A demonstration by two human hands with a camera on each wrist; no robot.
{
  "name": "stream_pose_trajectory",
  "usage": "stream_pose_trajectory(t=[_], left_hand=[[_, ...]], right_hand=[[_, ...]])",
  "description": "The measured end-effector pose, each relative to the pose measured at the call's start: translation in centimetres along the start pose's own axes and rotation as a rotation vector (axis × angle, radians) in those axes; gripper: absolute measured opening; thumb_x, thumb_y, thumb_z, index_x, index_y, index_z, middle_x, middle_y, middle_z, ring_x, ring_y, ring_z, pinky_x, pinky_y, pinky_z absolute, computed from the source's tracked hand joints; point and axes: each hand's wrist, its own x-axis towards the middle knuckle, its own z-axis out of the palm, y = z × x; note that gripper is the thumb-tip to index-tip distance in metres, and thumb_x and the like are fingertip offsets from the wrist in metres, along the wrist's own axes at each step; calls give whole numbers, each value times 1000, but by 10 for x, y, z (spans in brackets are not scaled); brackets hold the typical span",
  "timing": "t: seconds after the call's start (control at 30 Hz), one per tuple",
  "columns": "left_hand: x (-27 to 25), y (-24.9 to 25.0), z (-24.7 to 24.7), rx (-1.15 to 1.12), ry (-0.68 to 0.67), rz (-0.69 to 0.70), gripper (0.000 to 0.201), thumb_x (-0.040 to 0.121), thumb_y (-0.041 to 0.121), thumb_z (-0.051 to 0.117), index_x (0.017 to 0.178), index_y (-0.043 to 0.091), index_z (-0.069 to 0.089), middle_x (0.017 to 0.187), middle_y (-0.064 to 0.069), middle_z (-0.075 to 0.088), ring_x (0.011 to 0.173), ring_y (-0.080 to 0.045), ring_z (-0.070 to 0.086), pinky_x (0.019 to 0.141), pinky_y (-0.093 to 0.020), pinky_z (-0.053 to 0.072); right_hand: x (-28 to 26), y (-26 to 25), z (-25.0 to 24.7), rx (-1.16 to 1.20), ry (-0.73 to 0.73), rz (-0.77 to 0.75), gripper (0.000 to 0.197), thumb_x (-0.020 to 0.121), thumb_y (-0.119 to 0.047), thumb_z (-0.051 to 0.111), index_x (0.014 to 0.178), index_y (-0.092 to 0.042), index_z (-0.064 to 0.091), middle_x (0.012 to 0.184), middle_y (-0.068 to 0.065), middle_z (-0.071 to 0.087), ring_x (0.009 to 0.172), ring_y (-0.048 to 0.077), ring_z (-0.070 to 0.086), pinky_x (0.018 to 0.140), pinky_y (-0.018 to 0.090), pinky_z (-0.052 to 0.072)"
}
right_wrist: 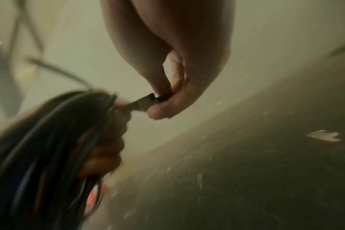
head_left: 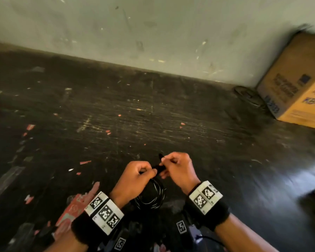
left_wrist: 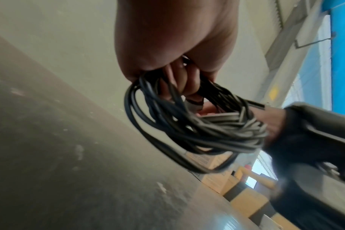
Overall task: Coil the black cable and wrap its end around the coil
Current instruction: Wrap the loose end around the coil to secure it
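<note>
Coil held, end pinched.
Your left hand [head_left: 135, 176] is gripping the black cable [left_wrist: 197, 129] coil in curled fingers; your right hand [head_left: 178, 170] is pinching its end [right_wrist: 146, 101] between thumb and finger.

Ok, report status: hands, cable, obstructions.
Left hand grips coil. Right hand pinches cable end beside it. End wrap not visible. Nothing blocking.

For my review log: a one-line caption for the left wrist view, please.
Left hand grips a coil of black cable above a dusty floor, cardboard boxes beyond.
</note>
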Motion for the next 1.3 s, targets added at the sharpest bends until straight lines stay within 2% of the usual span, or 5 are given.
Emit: stream_pose_trajectory(t=[0.3,0.67,0.8,1.0,1.3], left_hand=[[20,45,26,-158,71,-13,28,86,8,60,58,11,60,39,12,40,36,1,34,36,-11,26],[23,85,31,31,-69,168,33,87,10,61,56,22,61,47,11,53,50,0,48,51,-13,38],[24,91,33,40,-24,148,28,87,11,60,60,13,61,46,9,50,47,0,45,48,-14,37],[32,95,28,-207,59,-99,30,88,13,58,60,16,64,47,4,46,42,-4,40,41,-18,30],[31,106,37,-213,124,-39,28,88,26,60,64,11,66,44,9,48,42,-2,42,46,-17,33]], right_hand=[[-10,-44,-83,155,-365,-191,22,80,13,65,97,-1,67,95,7,69,83,13,71,73,18,58],[0,-65,-115,-316,-427,-273,18,88,-14,66,105,-12,68,80,-9,65,65,1,60,64,23,54],[2,-64,-116,-187,-386,-306,8,87,-4,66,94,-3,68,77,-5,69,68,5,65,66,20,57],[3,-66,-127,-126,-393,-448,23,80,7,68,100,-4,70,120,3,66,108,10,66,90,18,53],[-5,-81,-131,-52,-92,-557,25,80,1,71,92,-21,70,81,-1,75,74,11,74,70,18,58]])
